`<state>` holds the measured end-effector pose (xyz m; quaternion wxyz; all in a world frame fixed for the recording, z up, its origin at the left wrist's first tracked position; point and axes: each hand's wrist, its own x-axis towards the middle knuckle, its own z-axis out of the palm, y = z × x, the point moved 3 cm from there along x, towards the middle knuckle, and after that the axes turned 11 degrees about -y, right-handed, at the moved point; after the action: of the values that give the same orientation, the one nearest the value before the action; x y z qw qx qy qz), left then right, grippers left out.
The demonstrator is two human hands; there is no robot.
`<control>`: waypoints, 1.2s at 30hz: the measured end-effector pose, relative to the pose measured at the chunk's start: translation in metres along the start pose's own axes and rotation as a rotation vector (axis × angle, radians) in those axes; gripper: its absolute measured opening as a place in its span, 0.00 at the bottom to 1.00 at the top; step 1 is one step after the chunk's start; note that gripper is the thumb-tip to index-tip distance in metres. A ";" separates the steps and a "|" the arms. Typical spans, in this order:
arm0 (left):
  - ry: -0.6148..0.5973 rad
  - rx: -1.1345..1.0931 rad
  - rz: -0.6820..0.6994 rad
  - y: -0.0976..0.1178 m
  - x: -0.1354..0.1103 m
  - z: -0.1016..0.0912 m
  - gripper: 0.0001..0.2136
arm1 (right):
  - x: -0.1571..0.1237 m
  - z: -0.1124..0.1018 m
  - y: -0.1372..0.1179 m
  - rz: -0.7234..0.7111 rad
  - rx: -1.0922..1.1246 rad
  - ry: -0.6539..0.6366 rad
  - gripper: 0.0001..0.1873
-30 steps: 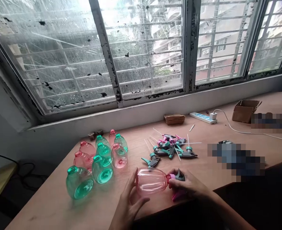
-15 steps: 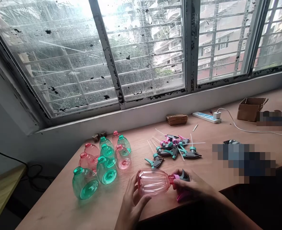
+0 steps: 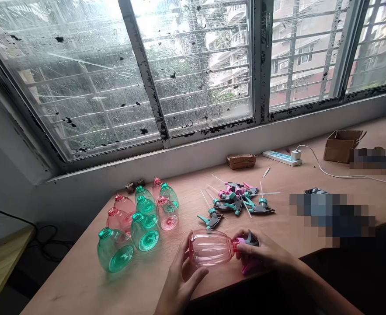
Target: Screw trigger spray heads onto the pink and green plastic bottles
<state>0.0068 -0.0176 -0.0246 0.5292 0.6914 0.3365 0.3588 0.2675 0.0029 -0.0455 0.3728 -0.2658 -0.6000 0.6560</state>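
Note:
A clear pink bottle (image 3: 210,248) lies sideways above the table's front edge, its neck pointing right. My left hand (image 3: 181,275) is curved around its base, thumb along the near side. At the neck, my right hand (image 3: 267,250) grips a grey and pink trigger sprayer (image 3: 252,239); its pink collar meets the bottle mouth. Fingers cover part of the sprayer, so how far it is screwed on cannot be told. Beyond the hands lies a pile of trigger sprayers (image 3: 237,204) in grey, teal and pink, with thin white tubes.
Several open green bottles (image 3: 116,253) and pink bottles (image 3: 167,214) stand at the left of the wooden table (image 3: 71,271). Along the window side are a brown package (image 3: 241,161), a white power strip (image 3: 279,157) and a cardboard box (image 3: 340,148). A blurred patch (image 3: 333,214) covers something on the right.
The camera view has shifted slightly, so the table things appear a little higher and further left. Both hands keep their hold on the bottle and sprayer, with hardly any movement.

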 end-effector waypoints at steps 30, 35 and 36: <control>-0.003 0.290 0.006 -0.015 -0.001 -0.008 0.34 | 0.001 0.001 -0.005 0.016 -0.052 0.055 0.23; 0.000 0.258 -0.002 -0.009 -0.001 -0.005 0.39 | 0.000 0.001 -0.004 0.028 -0.072 0.048 0.24; 0.003 0.240 -0.008 -0.007 -0.001 -0.005 0.39 | 0.000 0.001 -0.004 0.021 -0.075 0.045 0.23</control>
<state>0.0018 -0.0143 -0.0309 0.4438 0.7478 0.3805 0.3147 0.2673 0.0025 -0.0412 0.3688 -0.3007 -0.6130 0.6308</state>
